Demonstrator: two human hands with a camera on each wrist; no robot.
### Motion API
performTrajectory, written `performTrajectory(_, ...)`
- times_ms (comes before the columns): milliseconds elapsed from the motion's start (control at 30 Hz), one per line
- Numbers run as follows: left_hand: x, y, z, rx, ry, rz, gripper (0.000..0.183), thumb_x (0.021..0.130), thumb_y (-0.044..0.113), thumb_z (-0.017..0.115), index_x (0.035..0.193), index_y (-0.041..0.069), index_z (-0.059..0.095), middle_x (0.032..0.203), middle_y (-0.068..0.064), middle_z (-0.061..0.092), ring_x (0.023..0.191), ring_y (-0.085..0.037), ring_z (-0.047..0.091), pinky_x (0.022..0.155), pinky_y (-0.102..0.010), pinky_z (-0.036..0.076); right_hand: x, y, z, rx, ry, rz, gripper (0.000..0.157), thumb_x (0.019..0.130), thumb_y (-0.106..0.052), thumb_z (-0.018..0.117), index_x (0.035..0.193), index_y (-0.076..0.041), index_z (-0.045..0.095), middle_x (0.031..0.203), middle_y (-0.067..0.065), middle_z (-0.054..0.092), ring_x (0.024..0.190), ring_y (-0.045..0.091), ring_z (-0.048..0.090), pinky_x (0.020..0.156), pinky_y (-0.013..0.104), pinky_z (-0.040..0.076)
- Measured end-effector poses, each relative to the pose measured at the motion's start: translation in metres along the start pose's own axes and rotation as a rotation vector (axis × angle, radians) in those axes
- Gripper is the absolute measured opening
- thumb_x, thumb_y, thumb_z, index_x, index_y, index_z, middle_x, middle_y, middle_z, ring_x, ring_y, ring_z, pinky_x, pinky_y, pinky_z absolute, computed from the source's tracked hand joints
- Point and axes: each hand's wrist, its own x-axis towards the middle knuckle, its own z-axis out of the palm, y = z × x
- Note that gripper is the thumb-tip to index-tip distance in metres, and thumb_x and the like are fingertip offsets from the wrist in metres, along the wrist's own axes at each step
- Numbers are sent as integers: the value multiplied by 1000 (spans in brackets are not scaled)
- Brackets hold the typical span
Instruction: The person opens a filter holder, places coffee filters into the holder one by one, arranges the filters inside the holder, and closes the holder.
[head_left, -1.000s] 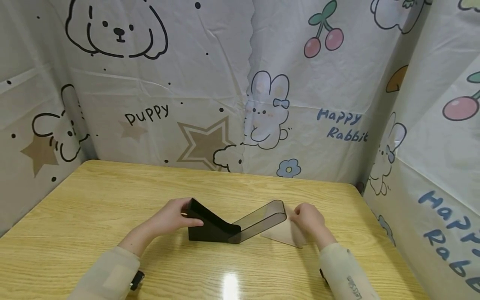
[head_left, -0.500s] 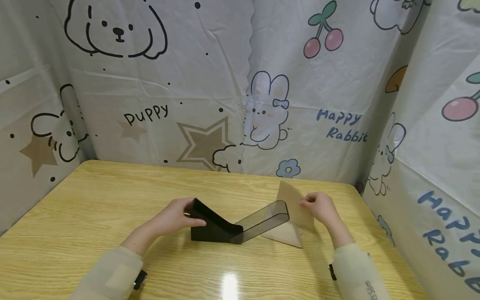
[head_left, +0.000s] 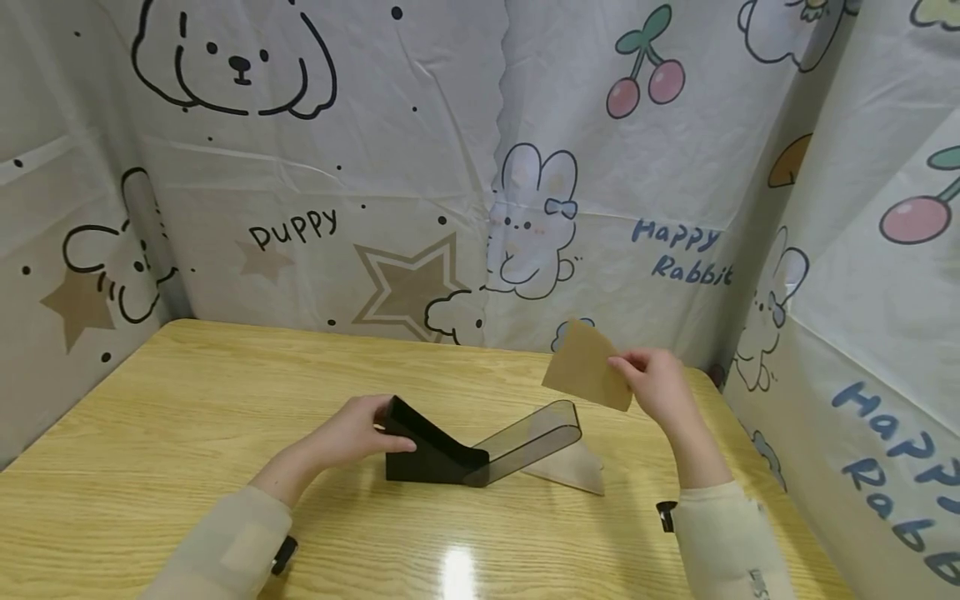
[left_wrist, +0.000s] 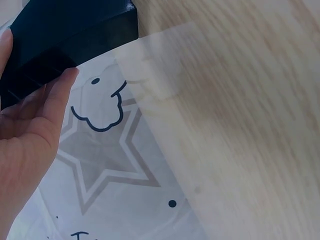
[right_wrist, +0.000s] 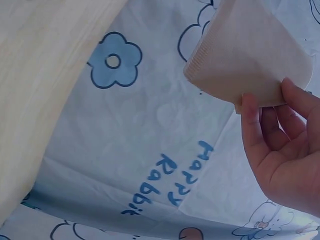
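I judge the brown paper filter (head_left: 587, 377) in my right hand (head_left: 660, 387) to be nearly weightless, thin and floppy, easy to crease or crush; its ribbed seam shows in the right wrist view (right_wrist: 250, 55). It is best held by one edge in a light pinch, which is how I have it: thumb (right_wrist: 251, 120) on the near face, the other fingers behind it, closed on the paper at its right-hand corner. The filter hangs in the air above and a little behind the clear end of the black holder (head_left: 438, 454), not touching it.

The holder stands on the counter (head_left: 187, 417). It looks like stiff, smooth plastic, light enough to slide, so it wants steadying at its tall black end. My left hand (head_left: 352, 433) does that: fingers curled round that end, thumb (left_wrist: 60, 95) against the side. A stack of filters (head_left: 573, 473) lies flat on the counter just beside the holder's clear end.
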Motion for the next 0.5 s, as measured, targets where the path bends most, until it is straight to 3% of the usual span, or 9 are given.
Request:
performTrajectory(233,7,3,-1,-3,-37,1,28,78,25,76,95,9,60,89,0,66,82,-12,60,74,-31,49,-3,-17,-5,-14,26,-9,27,94,-21,57,97,3,69,75,11,61,65,19,49,59,28,40)
performTrajectory(500,16,8,8,-27,-70,-15,24,78,22,76,94,10,62,88,1,66,79,-11,60,72,-30,49,-4,-35,-4,-1,54,-31,25,93,-19,59,97,3,69,81,15,65,68,20,54,61,27,44)
